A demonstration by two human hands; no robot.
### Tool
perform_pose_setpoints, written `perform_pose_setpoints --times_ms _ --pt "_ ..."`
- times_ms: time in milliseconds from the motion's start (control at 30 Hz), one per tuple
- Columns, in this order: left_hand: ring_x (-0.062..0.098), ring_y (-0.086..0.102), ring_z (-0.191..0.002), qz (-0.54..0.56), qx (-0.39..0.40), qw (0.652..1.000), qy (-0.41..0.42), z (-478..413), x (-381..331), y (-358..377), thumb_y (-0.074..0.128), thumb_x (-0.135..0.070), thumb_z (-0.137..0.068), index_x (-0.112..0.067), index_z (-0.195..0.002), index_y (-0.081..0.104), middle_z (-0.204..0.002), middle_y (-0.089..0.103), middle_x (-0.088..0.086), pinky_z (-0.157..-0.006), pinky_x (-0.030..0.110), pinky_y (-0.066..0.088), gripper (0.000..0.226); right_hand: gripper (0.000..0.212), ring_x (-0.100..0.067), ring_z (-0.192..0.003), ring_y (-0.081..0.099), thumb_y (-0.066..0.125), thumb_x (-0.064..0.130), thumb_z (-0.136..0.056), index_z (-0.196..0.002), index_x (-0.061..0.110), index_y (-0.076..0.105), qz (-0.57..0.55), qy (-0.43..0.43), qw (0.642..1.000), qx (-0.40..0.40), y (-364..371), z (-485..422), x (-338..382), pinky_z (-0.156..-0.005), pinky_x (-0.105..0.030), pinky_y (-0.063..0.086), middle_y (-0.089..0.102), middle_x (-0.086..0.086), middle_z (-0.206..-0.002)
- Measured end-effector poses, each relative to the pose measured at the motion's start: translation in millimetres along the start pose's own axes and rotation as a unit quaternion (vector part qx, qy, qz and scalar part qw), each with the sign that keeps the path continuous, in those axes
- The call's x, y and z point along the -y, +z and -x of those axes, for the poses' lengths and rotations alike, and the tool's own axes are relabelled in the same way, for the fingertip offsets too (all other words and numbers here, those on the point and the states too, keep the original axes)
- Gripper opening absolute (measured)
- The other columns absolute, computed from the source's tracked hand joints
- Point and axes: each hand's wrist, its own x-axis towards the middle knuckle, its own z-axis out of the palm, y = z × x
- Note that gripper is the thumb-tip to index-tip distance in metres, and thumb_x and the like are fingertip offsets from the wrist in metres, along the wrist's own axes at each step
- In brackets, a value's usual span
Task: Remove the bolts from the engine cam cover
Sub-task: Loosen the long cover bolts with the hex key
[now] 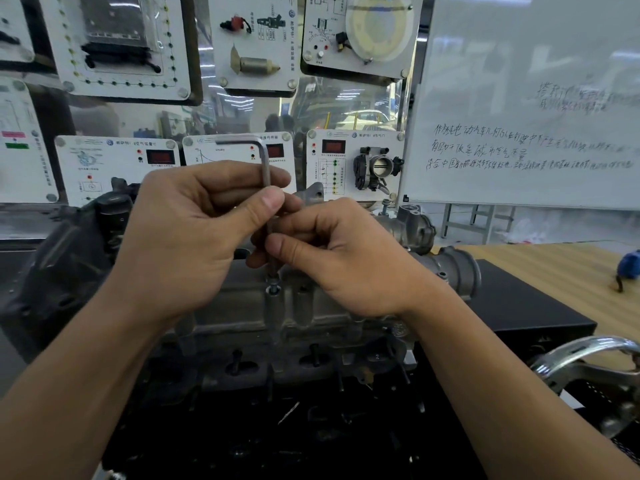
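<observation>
A grey metal cam cover (242, 310) lies across the middle of the view on the engine. An L-shaped hex key (265, 161) stands upright, its lower end in a bolt (273, 289) that sits raised out of the cover's top edge. My left hand (194, 237) pinches the key's upper shaft between thumb and fingers. My right hand (343, 258) pinches the shaft lower down, just above the bolt. The key's short arm points left above my left hand.
Black engine parts (62, 258) rise at the left. A grey housing (450, 268) sticks out at the right, by a black box (526, 306) on a wooden table (554, 268). A chromed clamp (588, 368) lies at the right edge. Display boards (353, 164) and a whiteboard (526, 98) stand behind.
</observation>
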Motion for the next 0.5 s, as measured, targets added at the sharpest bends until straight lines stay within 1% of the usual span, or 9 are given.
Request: perform_pose_setpoints --times_ms 33,67,100,167,267,333,367,433,500 --pt "0.013 0.075 -0.081 -0.001 -0.013 1.000 0.001 -0.7 -0.1 1.1 0.069 -0.022 -0.081 -0.023 -0.096 0.073 -0.084 0.078 -0.005 -0.071 0.022 0.059 0.016 0.018 -0.033 -0.087 0.072 0.064 0.011 -0.095 -0.095 -0.003 0.075 -0.001 -0.003 1.000 -0.005 0.5 0.1 -0.6 -0.083 -0.049 0.057 0.075 -0.019 -0.090" --pt "0.013 0.075 -0.078 -0.001 -0.025 1.000 0.004 -1.5 0.0 1.9 0.072 -0.023 -0.078 -0.024 -0.091 0.074 -0.081 0.077 -0.005 -0.070 0.021 0.059 0.014 0.019 -0.041 -0.084 0.070 0.067 0.013 -0.093 -0.092 -0.004 0.075 -0.002 -0.007 1.000 -0.012 1.1 0.3 -0.7 -0.077 -0.054 0.056 0.074 -0.024 -0.087" --pt "0.011 0.075 -0.075 0.000 -0.036 0.999 0.007 -2.0 0.0 2.8 0.074 -0.025 -0.075 -0.026 -0.086 0.074 -0.079 0.077 -0.006 -0.069 0.020 0.058 0.012 0.018 -0.044 -0.081 0.068 0.069 0.014 -0.092 -0.090 -0.003 0.075 -0.006 -0.012 1.000 -0.023 1.3 -0.1 -0.6 -0.073 -0.055 0.055 0.073 -0.025 -0.084" --pt "0.010 0.074 -0.069 -0.003 -0.049 0.999 0.013 -3.3 -0.7 3.5 0.079 -0.028 -0.069 -0.026 -0.077 0.072 -0.074 0.076 -0.007 -0.065 0.019 0.057 0.010 0.013 -0.041 -0.078 0.070 0.071 0.012 -0.090 -0.090 0.000 0.076 -0.022 -0.025 0.998 -0.049 0.8 -1.2 -0.8 -0.071 -0.055 0.056 0.074 -0.020 -0.082" --pt "0.015 0.072 -0.064 -0.015 -0.062 0.998 0.008 -6.7 -1.4 5.1 0.087 -0.029 -0.064 -0.023 -0.067 0.064 -0.071 0.073 0.002 -0.060 0.025 0.059 0.024 0.013 -0.047 -0.079 0.069 0.074 0.008 -0.087 -0.091 -0.004 0.075 -0.057 -0.028 0.995 -0.071 -1.1 -2.6 -0.4 -0.069 -0.061 0.054 0.074 -0.022 -0.082" --pt "0.019 0.068 -0.059 -0.027 -0.084 0.996 0.002 -9.9 -0.6 8.5 0.089 -0.029 -0.061 -0.017 -0.063 0.058 -0.067 0.070 0.008 -0.056 0.032 0.059 0.034 0.014 -0.044 -0.081 0.070 0.077 0.007 -0.083 -0.089 -0.006 0.074 -0.073 -0.026 0.993 -0.085 -1.6 -2.5 -0.3 -0.071 -0.060 0.055 0.075 -0.021 -0.083" --pt "0.025 0.067 -0.058 -0.032 -0.093 0.995 0.002 -11.3 -0.5 10.9 0.090 -0.031 -0.060 -0.013 -0.062 0.055 -0.067 0.068 0.012 -0.054 0.038 0.060 0.039 0.014 -0.042 -0.079 0.071 0.078 0.007 -0.081 -0.087 -0.006 0.074 -0.074 -0.027 0.993 -0.091 -1.5 -2.1 -0.6 -0.072 -0.058 0.057 0.075 -0.020 -0.081" --pt "0.043 0.064 -0.064 -0.035 -0.102 0.994 0.004 -13.4 -1.0 16.1 0.088 -0.038 -0.059 0.000 -0.063 0.050 -0.069 0.063 0.024 -0.055 0.050 0.058 0.054 0.015 -0.038 -0.073 0.071 0.081 0.007 -0.078 -0.080 -0.006 0.073 -0.063 -0.027 0.992 -0.102 1.2 -1.4 -1.0 -0.069 -0.051 0.059 0.074 -0.018 -0.076" --pt "0.049 0.061 -0.067 -0.026 -0.102 0.994 0.002 -14.2 -1.5 20.8 0.085 -0.043 -0.060 0.007 -0.069 0.051 -0.070 0.060 0.028 -0.055 0.055 0.056 0.061 0.017 -0.039 -0.069 0.069 0.082 0.008 -0.076 -0.076 -0.006 0.073 -0.048 -0.025 0.993 -0.108 4.6 -1.7 -1.8 -0.065 -0.048 0.059 0.073 -0.018 -0.072"
